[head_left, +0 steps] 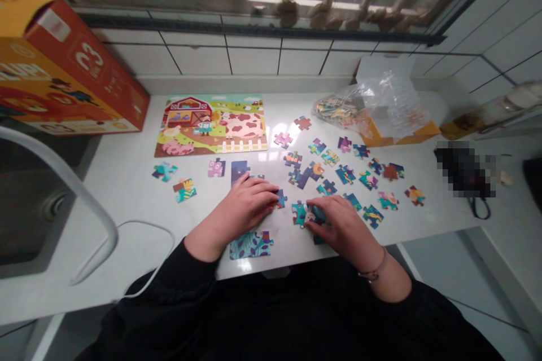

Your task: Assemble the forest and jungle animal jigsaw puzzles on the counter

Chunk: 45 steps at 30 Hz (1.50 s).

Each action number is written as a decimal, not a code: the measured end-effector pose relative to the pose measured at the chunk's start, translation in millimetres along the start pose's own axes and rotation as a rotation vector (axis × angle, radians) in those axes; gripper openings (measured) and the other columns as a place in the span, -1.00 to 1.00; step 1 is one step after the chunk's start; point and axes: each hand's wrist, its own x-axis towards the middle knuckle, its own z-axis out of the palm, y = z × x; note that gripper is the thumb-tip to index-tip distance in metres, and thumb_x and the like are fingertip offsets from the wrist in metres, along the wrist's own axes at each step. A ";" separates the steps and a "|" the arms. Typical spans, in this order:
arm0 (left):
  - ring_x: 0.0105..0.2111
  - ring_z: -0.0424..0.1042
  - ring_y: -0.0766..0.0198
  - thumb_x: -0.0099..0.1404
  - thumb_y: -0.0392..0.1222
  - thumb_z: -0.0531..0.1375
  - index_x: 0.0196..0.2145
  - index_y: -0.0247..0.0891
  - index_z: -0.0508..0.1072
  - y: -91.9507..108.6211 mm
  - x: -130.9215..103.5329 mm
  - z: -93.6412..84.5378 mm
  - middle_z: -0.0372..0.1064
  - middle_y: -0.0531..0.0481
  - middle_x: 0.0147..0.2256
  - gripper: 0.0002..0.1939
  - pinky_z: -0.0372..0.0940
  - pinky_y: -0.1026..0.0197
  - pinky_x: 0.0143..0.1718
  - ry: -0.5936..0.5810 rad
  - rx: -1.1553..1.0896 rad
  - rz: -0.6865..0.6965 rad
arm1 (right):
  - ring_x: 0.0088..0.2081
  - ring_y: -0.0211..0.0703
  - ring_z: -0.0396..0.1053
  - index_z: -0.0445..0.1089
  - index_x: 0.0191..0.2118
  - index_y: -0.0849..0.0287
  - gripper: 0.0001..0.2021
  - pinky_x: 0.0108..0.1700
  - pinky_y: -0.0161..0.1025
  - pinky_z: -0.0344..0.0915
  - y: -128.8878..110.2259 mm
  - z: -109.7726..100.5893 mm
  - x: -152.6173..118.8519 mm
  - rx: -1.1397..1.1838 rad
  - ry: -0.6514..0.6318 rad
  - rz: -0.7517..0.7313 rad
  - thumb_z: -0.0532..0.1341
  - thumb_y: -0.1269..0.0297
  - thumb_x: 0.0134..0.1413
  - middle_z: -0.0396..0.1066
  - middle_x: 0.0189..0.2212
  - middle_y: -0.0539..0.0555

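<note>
Counter [127, 192]: light is glossily reflected
Puzzle pieces [217, 167]: printed on card
Wrapping [396, 104]: crinkled, clear plastic is seen

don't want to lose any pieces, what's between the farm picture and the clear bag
In the head view, a pink-purple puzzle piece and a reddish-brown puzzle piece lie there.

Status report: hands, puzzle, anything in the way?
Left hand over dark-blue puzzle pieces. Right hand at teal puzzle piece. Loose pieces scattered beyond right hand.
</note>
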 end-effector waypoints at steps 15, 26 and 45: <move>0.31 0.46 -0.03 0.58 -0.13 0.27 0.06 -0.06 0.63 -7.4 -1.7 4.1 0.57 -0.06 0.27 -0.82 0.02 -0.45 0.51 0.025 -0.002 0.035 | 0.08 0.11 0.57 0.44 0.19 0.03 -0.65 0.18 0.07 0.39 -1.6 6.3 19.6 0.018 -0.024 -0.113 0.44 0.26 0.39 0.65 0.06 0.14; 0.31 0.46 -0.04 0.57 -0.15 0.29 0.05 -0.04 0.61 -8.2 -1.9 4.5 0.57 -0.03 0.28 -0.84 0.03 -0.44 0.49 0.028 -0.011 0.039 | 0.07 0.08 0.58 0.47 0.18 0.03 -0.67 0.17 0.07 0.40 -1.0 5.4 25.6 0.020 -0.045 -0.105 0.43 0.24 0.39 0.66 0.04 0.12; 0.35 0.45 -0.03 0.57 -0.13 0.26 0.17 -0.05 0.57 -3.8 -4.4 -3.6 0.47 -0.13 0.36 -0.74 0.04 -0.43 0.52 0.044 -0.053 -0.006 | 0.09 0.10 0.55 0.48 0.16 0.03 -0.72 0.23 0.11 0.38 -6.6 3.0 10.5 0.029 -0.065 -0.130 0.41 0.25 0.42 0.65 0.08 0.13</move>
